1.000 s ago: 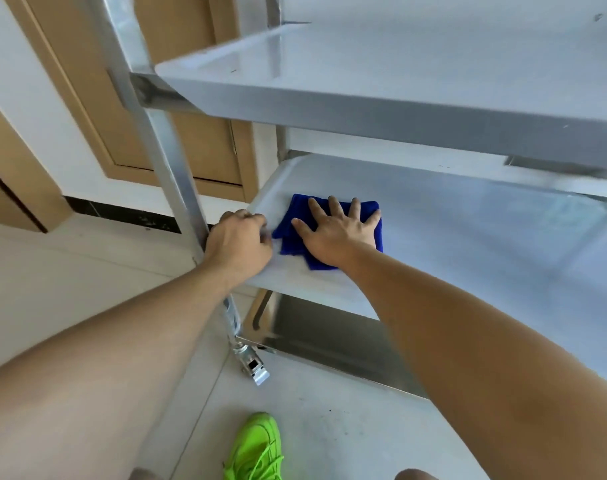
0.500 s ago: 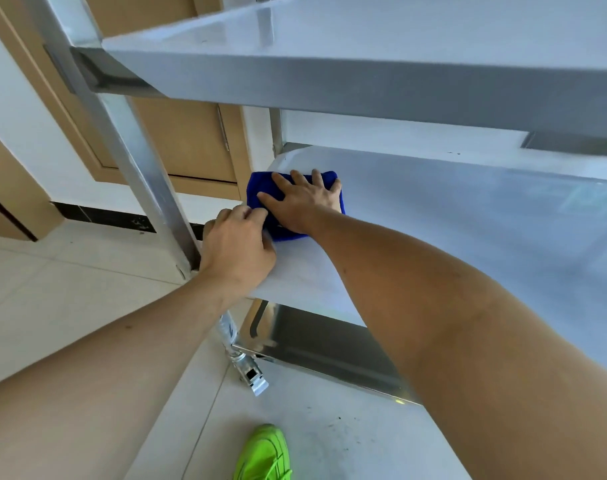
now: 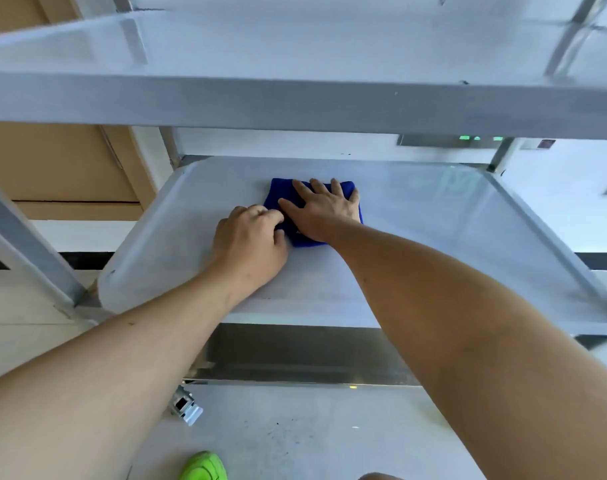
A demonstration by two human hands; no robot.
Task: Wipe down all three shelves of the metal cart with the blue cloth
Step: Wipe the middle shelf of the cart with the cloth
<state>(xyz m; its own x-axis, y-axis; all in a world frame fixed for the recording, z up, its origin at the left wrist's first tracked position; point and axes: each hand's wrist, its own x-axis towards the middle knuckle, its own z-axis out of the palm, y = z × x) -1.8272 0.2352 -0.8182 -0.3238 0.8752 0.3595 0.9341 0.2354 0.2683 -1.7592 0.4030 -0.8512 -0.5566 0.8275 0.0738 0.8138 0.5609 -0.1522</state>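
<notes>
The blue cloth (image 3: 280,192) lies on the middle shelf (image 3: 433,220) of the metal cart, a little left of centre. My right hand (image 3: 321,209) is pressed flat on the cloth with its fingers spread, covering most of it. My left hand (image 3: 250,240) rests on the same shelf just left of the cloth, fingers curled, its fingertips touching the cloth's left edge. The top shelf (image 3: 295,46) spans the upper part of the view. Below my arms, only the front strip of the bottom shelf (image 3: 295,355) shows.
The cart's front left post (image 3: 28,251) slants up at the left, with a caster (image 3: 186,407) on the tiled floor below. A green shoe (image 3: 203,465) is at the bottom edge. A wooden door (image 3: 52,161) and a white wall stand behind the cart.
My right hand has slid the cloth from the shelf's left edge toward the middle. My left hand left the front left corner and followed beside it. My view has swung right.
</notes>
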